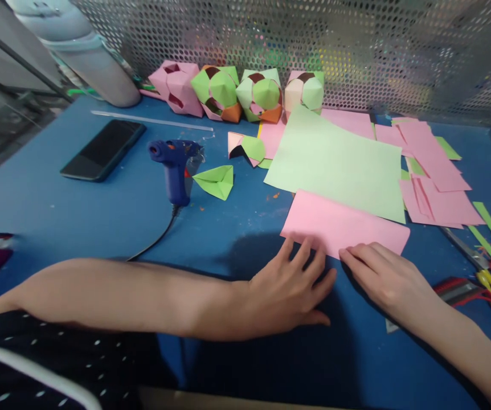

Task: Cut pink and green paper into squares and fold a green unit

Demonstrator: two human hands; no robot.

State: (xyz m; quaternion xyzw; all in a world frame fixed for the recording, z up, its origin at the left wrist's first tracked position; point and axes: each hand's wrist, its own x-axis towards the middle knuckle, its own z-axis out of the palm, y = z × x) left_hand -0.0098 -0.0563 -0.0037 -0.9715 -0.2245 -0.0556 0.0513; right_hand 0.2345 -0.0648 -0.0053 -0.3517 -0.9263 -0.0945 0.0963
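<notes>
A pink sheet of paper (335,219), bent over on itself with a rounded right end, lies before me. My left hand (294,285) has its fingers spread, their tips touching the near edge of the pink sheet. At the same edge, further right, my right hand (380,273) has thumb and fingers closed on the paper. Just behind lies a large pale green sheet (339,162). Pink paper pieces (437,154) with folds in them overlap to its right. A folded light green paper piece (217,182) and a pink-and-green joined paper piece (248,148) rest left of the sheets.
A blue glue gun (177,171) stands on the blue table, its cord running toward my left arm. Several folded paper shapes (220,94) line the perforated metal panel (228,28). A phone (104,149) and bottle (87,57) are left; scissors (480,259) and a red cutter (463,290) right.
</notes>
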